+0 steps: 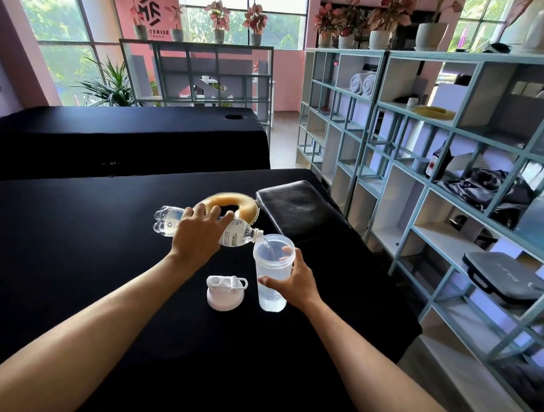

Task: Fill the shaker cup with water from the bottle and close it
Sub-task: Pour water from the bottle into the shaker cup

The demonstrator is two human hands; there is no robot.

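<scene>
A clear plastic water bottle (237, 233) lies tipped almost level in my left hand (199, 233), its open mouth over the rim of the shaker cup (272, 263). Water streams from the mouth into the cup. The translucent cup stands upright on the black table (102, 259), with a little water at its bottom. My right hand (294, 280) wraps around the cup's right side and holds it steady. The white shaker lid (225, 292) rests on the table just left of the cup, apart from it.
A tan ring-shaped cushion (229, 204) and a black padded cushion (299, 207) lie behind the bottle. A second black table stands further back. A teal open shelf unit (425, 170) with towels, bags and a grey case runs along the right.
</scene>
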